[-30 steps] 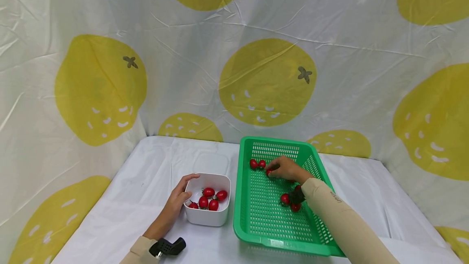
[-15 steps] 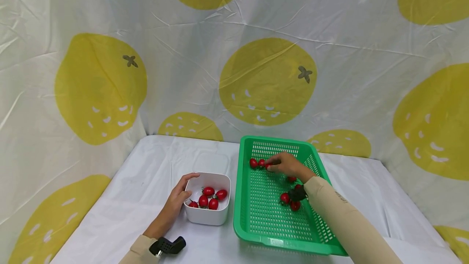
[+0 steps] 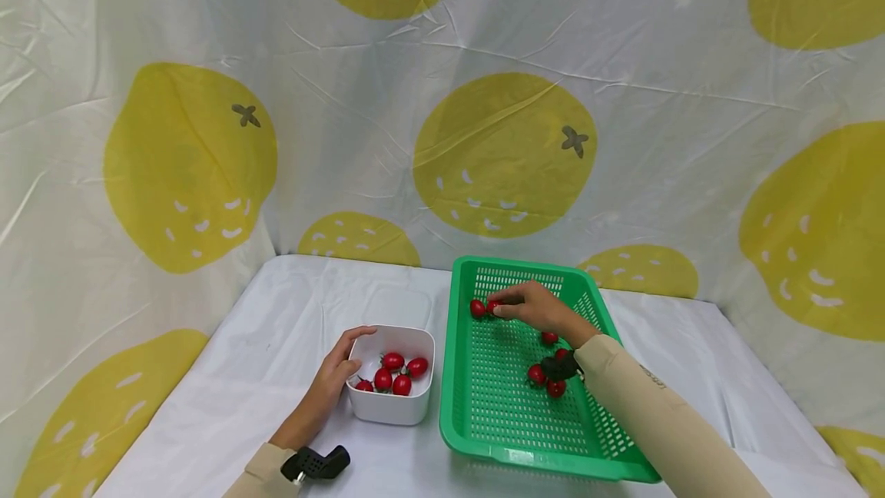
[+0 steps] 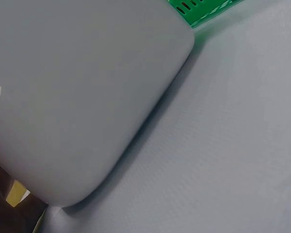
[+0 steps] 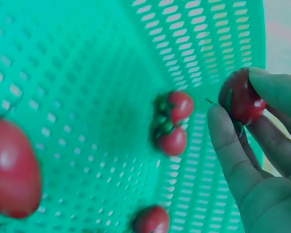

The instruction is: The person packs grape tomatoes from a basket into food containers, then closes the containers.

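Observation:
My right hand (image 3: pixel 535 307) reaches into the far part of the green basket (image 3: pixel 447 375). In the right wrist view, its thumb and fingers pinch a cherry tomato (image 5: pixel 245 99) with a green calyx. Two more cherry tomatoes (image 5: pixel 172 141) lie side by side beyond it. Several others, such as this cherry tomato (image 3: pixel 536 374), sit nearer the basket's right side, partly under the wrist. On the left, my left hand (image 3: pixel 335 369) holds the left side of a white container (image 3: pixel 390 409), thumb and fingertips over its rim. Inside are several cherry tomatoes (image 3: pixel 383 380).
Behind the white container lies a pale, flat lid-like piece (image 3: pixel 397 307) on the white cloth (image 3: pixel 276 336). The basket stands close to the container's right side. A fabric backdrop (image 3: pixel 346 137) printed with yellow fruit rises behind the table.
My right hand has moved slightly left and toward the far side inside the basket, bringing the pinched tomato closer to the two at the far left. My left hand stays on the container.

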Demonstrator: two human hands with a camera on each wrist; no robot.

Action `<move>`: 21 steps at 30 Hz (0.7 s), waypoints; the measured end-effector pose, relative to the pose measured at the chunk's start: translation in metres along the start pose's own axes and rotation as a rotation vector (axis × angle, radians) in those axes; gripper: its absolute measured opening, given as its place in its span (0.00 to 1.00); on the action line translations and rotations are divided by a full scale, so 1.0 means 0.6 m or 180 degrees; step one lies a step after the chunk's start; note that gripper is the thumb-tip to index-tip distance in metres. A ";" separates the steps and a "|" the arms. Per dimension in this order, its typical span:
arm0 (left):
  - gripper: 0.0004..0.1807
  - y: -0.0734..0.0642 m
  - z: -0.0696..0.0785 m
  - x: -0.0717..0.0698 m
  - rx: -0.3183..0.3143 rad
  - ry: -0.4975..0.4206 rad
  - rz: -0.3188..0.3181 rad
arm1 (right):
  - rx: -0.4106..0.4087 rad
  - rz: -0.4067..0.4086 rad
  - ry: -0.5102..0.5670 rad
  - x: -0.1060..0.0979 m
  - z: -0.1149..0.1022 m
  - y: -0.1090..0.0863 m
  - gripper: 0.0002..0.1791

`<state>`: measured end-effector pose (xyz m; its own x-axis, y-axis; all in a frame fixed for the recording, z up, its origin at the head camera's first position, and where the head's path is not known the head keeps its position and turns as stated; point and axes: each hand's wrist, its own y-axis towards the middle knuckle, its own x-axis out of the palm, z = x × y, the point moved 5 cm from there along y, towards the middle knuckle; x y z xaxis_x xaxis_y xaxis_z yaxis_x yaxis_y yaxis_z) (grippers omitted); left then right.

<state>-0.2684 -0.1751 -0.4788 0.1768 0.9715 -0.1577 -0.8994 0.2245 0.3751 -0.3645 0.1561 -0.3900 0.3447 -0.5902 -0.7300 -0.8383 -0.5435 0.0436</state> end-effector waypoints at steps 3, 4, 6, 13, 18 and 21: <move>0.29 0.000 0.001 0.000 0.0015 0.0002 -0.0002 | 0.0001 -0.0010 0.0089 0.001 -0.020 0.000 0.20; 0.29 0.000 0.001 0.000 0.0011 0.0001 -0.0001 | 0.0006 -0.0015 0.0139 0.002 -0.026 0.000 0.20; 0.29 0.000 0.001 0.001 -0.0002 0.0007 0.0001 | 0.0010 -0.0001 0.0237 0.003 -0.035 0.002 0.20; 0.29 -0.002 -0.001 0.002 -0.0135 -0.0019 0.0005 | -0.0107 0.0024 0.0680 0.013 -0.061 0.011 0.22; 0.28 -0.001 0.004 0.002 -0.0101 -0.0008 -0.0016 | -0.0190 0.0019 0.0981 0.026 -0.091 0.014 0.21; 0.28 -0.001 0.005 0.002 -0.0057 0.0003 -0.0034 | -0.0272 0.0061 0.1030 0.032 -0.111 0.017 0.19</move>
<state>-0.2668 -0.1740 -0.4765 0.1859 0.9690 -0.1626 -0.9045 0.2334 0.3570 -0.3382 0.0993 -0.3583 0.4570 -0.7523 -0.4745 -0.8121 -0.5705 0.1224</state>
